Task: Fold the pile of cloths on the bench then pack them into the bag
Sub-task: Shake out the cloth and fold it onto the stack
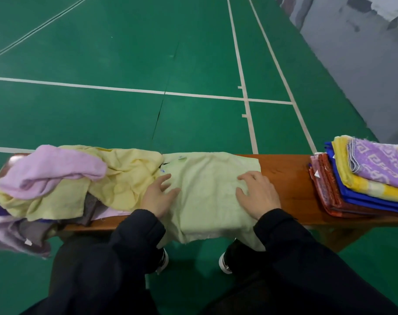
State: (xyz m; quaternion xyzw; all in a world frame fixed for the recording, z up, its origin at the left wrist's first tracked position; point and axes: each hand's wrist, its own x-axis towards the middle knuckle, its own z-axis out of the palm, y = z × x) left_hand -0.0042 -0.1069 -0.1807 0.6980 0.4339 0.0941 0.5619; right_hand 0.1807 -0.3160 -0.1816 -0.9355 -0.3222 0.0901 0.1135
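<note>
Green court floor, wooden bench (pixel 282 171). Pale green cloth (pixel 207 192) spread mid-bench, near edge overhanging. Left hand (pixel 158 196), right hand (pixel 257 194) flat on it, fingers apart. Risk: overhang drags cloth off; unfolded pile (pixel 64 180) snags. Bag unseen.

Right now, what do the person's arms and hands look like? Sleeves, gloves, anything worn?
Both arms are in long black sleeves that reach the wrists; the fabric looks thick and slightly puffy, with no visible logos or markings. The left hand and right hand are bare: no gloves. No rings, watch or straps show in this view.
</note>
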